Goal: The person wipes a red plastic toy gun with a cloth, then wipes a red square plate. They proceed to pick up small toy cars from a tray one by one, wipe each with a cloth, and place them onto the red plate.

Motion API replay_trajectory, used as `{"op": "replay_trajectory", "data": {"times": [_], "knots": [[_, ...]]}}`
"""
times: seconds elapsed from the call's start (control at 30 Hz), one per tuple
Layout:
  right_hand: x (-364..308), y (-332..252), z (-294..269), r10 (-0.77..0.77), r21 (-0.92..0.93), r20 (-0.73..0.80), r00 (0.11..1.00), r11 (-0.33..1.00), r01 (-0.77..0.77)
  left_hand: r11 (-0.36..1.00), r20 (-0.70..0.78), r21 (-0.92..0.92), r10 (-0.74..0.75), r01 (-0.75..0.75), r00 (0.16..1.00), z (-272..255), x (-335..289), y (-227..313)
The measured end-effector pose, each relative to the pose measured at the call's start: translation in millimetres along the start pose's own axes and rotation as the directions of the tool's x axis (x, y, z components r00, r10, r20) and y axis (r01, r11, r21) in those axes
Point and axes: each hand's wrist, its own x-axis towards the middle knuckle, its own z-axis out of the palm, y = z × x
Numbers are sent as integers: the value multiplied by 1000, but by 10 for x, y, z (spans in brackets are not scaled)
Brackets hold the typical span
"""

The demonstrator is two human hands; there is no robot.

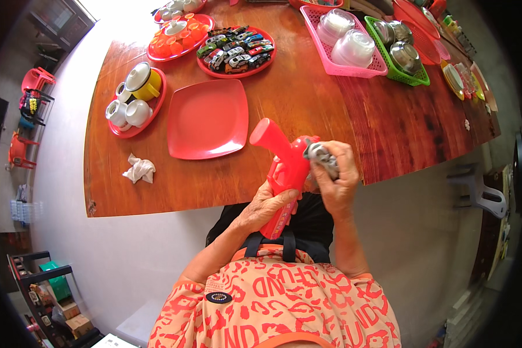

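Observation:
Above my lap, at the near edge of the table, my left hand (268,207) is wrapped round the barrel of a red toy gun (290,168). The gun's flared grip points up and to the left, towards a red square plate. A crumpled grey-and-white cloth (323,159) is pinched in my right hand (341,177). That hand presses the cloth at the rounded back end of the gun. The red square plate (207,119) lies bare on the table just beyond. A crumpled white tissue (139,169) sits near the table's left front edge.
On the wooden table (307,98) stand a red tray of toy cars (236,51), a tray with white cups (138,111) and a yellow mug (148,84), a pink basket (354,68) of clear bowls, and a green basket (414,74) of metal bowls. A grey stool (486,194) stands at the right.

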Motion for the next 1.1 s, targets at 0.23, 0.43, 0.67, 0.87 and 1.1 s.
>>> {"op": "replay_trajectory", "data": {"times": [0.23,0.43,0.67,0.87,1.1], "knots": [[244,-228,-91,-366,-192,288,885,884,427,977,9,185,109,-109,994,38,27,-74],[203,47,-316,-74,107,212,975,993,52,944,47,296,140,-147,989,93,-2,-49],[266,-365,-304,-96,179,138,986,981,70,734,55,613,332,-294,942,94,64,-83],[216,-569,-338,289,321,255,923,875,-363,205,-27,972,589,-117,808,194,-19,202],[95,-378,-320,340,535,171,925,756,-377,-14,23,1000,717,-19,696,219,77,282]]}}
